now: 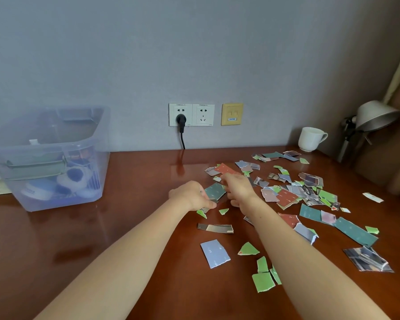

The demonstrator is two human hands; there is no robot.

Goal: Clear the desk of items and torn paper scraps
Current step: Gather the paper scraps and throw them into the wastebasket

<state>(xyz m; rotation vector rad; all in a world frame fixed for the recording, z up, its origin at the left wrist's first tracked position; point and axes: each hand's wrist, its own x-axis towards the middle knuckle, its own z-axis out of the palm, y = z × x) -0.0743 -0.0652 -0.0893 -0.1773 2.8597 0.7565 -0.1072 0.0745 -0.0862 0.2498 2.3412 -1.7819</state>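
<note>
Gathering mid-desk: left hand (pixel 192 196) pinches a grey scrap (pixel 211 201); right hand (pixel 237 188) curls beside a dark green scrap (pixel 215 191), hold unclear. Torn paper scraps (pixel 286 197) strew the desk (pixel 125 227) rightward. Risk: thin pieces slipping loose, scattering.

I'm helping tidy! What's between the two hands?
A dark green paper scrap, which the left hand seems to grip, fills the gap to the right hand; head view.

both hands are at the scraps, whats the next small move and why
Probably pull the red scrap just beyond the right hand onto the dark green scrap the left hand holds; it is nearest, and many scraps litter the desk.
</note>
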